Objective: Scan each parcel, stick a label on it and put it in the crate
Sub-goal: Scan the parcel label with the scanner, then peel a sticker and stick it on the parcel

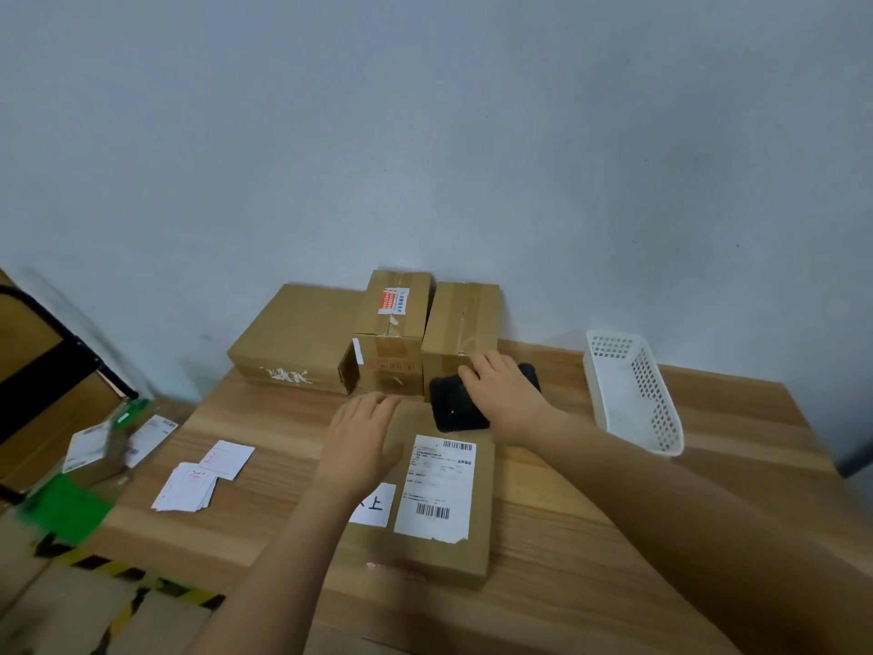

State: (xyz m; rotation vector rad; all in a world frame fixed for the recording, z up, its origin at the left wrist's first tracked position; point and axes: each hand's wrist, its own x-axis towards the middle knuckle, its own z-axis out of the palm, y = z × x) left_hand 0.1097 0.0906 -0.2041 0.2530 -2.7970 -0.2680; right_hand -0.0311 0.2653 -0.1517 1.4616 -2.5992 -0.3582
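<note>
Centrally, the left hand (361,437) lies with fingers straight and slightly spread over the far left corner of a flat parcel (439,555); whether it touches the cardboard cannot be told. The right hand (508,394) rests on a black device (456,411), its fingers bending over the far edge and its thumb hidden, so whether it grips cannot be told. The device sits just beyond the parcel's far edge. The parcel lies flat on the wooden table (590,536), nearest the person, and carries a shipping label (437,486) beside a small white sticker (378,508). Three further boxes (392,333) stand against the wall behind. To the right stands a white perforated crate (633,394); to the left lie loose white labels (189,486).
</note>
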